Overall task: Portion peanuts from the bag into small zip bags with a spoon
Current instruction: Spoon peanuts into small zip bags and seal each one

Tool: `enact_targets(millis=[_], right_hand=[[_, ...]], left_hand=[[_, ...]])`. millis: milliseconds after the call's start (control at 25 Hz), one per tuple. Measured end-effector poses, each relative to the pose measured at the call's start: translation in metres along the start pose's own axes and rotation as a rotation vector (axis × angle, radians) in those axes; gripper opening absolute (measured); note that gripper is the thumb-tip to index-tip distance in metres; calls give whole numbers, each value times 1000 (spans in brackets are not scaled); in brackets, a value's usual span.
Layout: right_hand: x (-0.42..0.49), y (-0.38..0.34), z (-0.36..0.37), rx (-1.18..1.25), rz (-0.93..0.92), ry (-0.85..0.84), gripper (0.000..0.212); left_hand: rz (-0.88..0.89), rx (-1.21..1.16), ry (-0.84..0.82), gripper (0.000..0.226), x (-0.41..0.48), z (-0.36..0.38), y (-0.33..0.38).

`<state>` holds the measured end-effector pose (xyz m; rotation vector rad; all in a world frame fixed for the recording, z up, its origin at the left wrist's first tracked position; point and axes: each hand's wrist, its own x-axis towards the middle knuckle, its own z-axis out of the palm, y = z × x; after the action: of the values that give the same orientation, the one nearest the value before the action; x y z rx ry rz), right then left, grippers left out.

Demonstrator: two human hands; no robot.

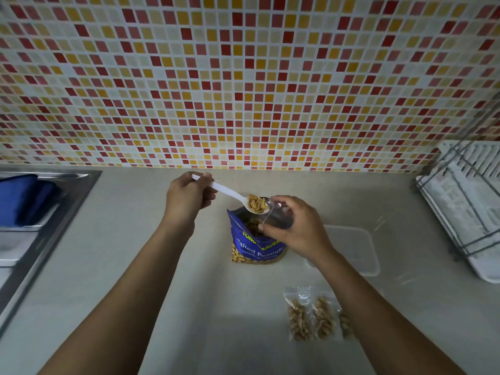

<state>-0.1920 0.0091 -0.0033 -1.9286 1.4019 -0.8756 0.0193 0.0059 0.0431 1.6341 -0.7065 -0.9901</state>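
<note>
Now the left hand (186, 201) grips a white plastic spoon (232, 195) heaped with peanuts, its bowl at the small zip bag (278, 217) that the right hand (296, 230) pinches, directly above the blue peanut bag (257, 247) on a beige worktop (216, 307). Mosaic tiles (243, 77) rise beyond both hands.

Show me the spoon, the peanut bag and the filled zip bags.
spoon (232, 193): head view, white handle.
peanut bag (257, 248): head view, blue front label.
filled zip bags (300, 320): head view, leftmost pouch's peanuts.
</note>
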Motion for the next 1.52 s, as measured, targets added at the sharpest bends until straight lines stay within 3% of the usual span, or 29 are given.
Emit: enact_targets(millis=[160, 360, 480, 640, 720, 840, 920, 1120, 1280, 1520], right_hand=[[-1, 0, 8, 94, 24, 46, 51], [2, -7, 11, 294, 93, 95, 53], [2, -10, 12, 388, 92, 115, 53], [-1, -8, 6, 448, 113, 177, 52], [-5, -6, 1, 469, 124, 181, 52], [-11, -3, -5, 475, 127, 110, 51], [-12, -1, -9, 483, 124, 87, 44], [-15, 12, -18, 511, 190, 44, 36], [-19, 21, -12, 504, 243, -33, 30], [-22, 25, -10, 503, 249, -20, 30]], left_hand=[[197, 148, -45, 20, -14, 4, 14], [706, 472, -152, 18, -47, 3, 41], [935, 559, -96, 20, -61, 0, 53], [740, 275, 109, 16, -39, -10, 58], [689, 444, 8, 15, -27, -8, 43], [843, 849, -295, 13, -32, 12, 1], [835, 951, -356, 15, -36, 23, -24], [538, 781, -130, 18, -22, 29, -35], [338, 684, -450, 16, -11, 16, -26], [96, 429, -360, 17, -12, 19, -27]])
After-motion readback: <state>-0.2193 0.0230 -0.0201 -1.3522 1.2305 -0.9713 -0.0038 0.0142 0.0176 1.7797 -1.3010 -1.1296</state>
